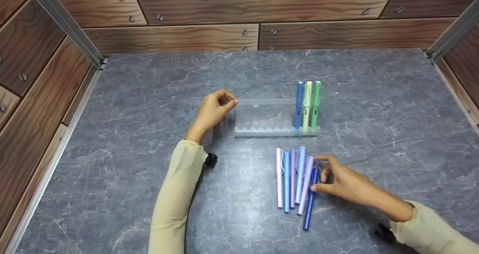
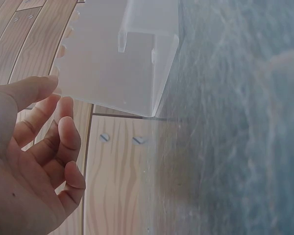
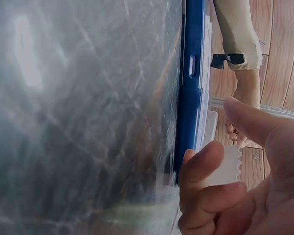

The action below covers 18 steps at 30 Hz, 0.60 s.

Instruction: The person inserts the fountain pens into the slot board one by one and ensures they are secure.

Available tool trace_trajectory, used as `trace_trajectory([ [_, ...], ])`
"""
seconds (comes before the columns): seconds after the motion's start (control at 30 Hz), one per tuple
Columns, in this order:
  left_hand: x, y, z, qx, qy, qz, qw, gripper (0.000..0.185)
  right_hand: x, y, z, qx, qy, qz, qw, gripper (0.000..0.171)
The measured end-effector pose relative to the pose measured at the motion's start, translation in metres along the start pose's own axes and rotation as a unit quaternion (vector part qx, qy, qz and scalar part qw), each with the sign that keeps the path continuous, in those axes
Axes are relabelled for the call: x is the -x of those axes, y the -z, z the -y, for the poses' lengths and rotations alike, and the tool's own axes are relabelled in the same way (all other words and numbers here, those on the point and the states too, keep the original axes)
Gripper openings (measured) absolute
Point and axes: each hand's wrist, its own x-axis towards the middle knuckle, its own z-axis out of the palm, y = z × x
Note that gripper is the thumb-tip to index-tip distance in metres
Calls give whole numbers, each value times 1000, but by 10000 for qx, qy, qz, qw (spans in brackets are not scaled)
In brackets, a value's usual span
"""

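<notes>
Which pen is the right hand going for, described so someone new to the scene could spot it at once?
Start at the clear pen rack in the middle of the grey table. In front of it lies a row of six pens. The one you want is the dark blue pen at the right end of that row, beside the right hand; it is the darkest, next to pale lilac and light blue neighbours, and lies nearest the table's front edge.

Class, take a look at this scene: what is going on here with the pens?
A person is working with pens on a grey table. Three pens stand upright in a clear holder. The left hand rests at the holder's left end. The right hand pinches a dark blue pen, beside five more pens lying flat.
</notes>
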Motion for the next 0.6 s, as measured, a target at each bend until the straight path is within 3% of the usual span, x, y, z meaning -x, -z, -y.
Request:
trace_trajectory([
  [0.6, -1, 0, 1, -33, -78, -32, 10000, 15, 3, -3, -2, 217, 74, 108, 9997, 68],
])
